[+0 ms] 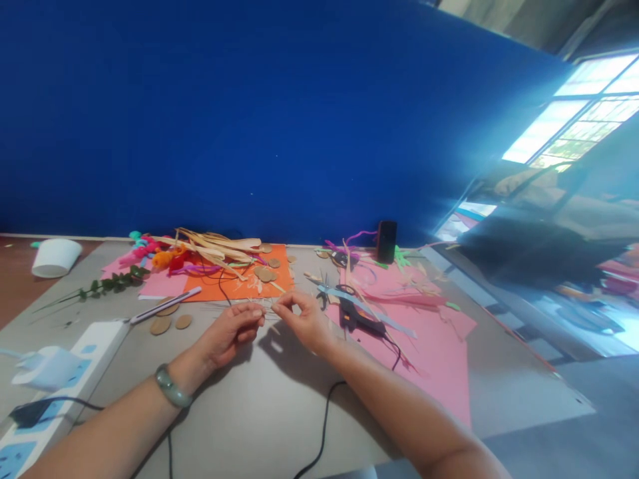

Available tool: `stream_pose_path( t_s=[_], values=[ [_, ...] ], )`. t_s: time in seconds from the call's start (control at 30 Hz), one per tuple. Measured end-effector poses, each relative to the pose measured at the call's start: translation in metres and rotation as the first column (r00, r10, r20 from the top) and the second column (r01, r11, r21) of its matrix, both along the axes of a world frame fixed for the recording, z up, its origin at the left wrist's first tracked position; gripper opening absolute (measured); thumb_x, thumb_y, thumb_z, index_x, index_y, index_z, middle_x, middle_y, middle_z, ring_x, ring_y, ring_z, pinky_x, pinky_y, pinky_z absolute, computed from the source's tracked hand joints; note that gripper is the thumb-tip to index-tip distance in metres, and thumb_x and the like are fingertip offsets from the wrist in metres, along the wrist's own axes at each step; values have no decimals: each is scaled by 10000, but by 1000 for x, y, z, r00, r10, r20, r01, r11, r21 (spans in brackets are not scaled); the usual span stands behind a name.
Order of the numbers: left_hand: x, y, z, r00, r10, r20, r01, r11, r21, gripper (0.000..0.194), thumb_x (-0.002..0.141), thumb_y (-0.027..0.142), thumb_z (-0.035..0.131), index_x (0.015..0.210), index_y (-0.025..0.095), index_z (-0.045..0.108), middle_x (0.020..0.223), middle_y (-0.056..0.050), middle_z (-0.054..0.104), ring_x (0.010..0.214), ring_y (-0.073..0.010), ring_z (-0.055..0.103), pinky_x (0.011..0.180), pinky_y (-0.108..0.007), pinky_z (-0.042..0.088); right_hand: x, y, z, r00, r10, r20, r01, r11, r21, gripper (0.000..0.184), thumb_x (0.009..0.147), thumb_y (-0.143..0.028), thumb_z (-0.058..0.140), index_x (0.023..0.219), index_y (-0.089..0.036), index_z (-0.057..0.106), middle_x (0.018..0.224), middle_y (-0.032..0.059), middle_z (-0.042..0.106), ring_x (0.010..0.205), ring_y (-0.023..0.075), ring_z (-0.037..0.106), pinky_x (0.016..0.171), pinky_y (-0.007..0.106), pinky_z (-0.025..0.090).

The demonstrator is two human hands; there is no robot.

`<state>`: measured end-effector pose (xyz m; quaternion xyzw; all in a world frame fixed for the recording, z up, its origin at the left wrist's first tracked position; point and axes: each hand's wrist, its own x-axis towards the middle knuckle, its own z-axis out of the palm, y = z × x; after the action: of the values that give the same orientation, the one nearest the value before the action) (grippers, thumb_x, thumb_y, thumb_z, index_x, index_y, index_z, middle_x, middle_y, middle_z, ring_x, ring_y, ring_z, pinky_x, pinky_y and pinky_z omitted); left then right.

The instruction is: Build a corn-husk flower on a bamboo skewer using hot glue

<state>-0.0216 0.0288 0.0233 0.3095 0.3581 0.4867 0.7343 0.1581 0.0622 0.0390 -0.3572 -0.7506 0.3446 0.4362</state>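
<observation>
My left hand (pixel 237 330) is closed in a pinch, palm turned inward, with a green bangle (pixel 172 386) on its wrist. Facing it, my right hand (pixel 305 320) also pinches, thumb against forefinger. Thin wire-like strands (pixel 267 307) show between the two sets of fingertips; they are too fine to make out exactly. Just beyond the hands lies an orange sheet (pixel 239 286) with several round wooden slices (pixel 265 274) on and near it. A black glue gun (pixel 359 318) and scissors (pixel 323 293) lie to the right of my right hand.
A white power strip (pixel 94 352) with plugs stands at left, near a pen (pixel 166 306), a leafy sprig (pixel 107 286) and a white cup (pixel 56 258). Dried husk strips (pixel 219 246) lie at the back. Pink paper (pixel 434 359), a phone (pixel 386 242) and a black cord (pixel 325 419) are at right.
</observation>
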Motion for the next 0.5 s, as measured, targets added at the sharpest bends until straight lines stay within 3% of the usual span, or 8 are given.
stream_pose_path(
  t_s=[0.1, 0.2, 0.33, 0.5],
  values=[
    [1, 0, -2, 999, 48, -21, -47, 999, 23, 230, 651, 287, 781, 718, 118, 641, 624, 17, 566, 411, 3, 277, 385, -147, 160, 1, -5, 4, 983, -17, 181, -40, 950, 308, 170, 883, -253, 562, 748, -173, 626, 725, 33, 624, 706, 152, 540, 743, 320, 372],
    [3, 0, -2, 990, 91, -111, -82, 993, 83, 242, 653, 315, 781, 708, 117, 653, 621, 21, 548, 430, -13, 280, 392, -168, 165, 2, -8, 6, 935, -47, 353, -141, 861, 489, 181, 920, -208, 493, 820, -170, 639, 788, 60, 650, 735, 157, 545, 771, 339, 345],
    [5, -1, -5, 963, 140, -230, -98, 978, 183, 248, 680, 348, 761, 765, 129, 681, 582, 35, 522, 434, -35, 290, 406, -189, 175, 2, -9, 6, 896, -78, 438, -197, 812, 549, 203, 930, -205, 474, 805, -172, 631, 789, 61, 652, 721, 154, 540, 767, 343, 334],
    [4, 0, -10, 927, 171, -335, -82, 961, 264, 257, 709, 385, 729, 763, 140, 679, 604, 16, 555, 461, -63, 359, 430, -200, 251, 2, -4, 3, 917, -31, 398, -184, 853, 489, 174, 914, -218, 507, 793, -183, 626, 774, 52, 653, 754, 164, 557, 771, 340, 342]
  ],
)
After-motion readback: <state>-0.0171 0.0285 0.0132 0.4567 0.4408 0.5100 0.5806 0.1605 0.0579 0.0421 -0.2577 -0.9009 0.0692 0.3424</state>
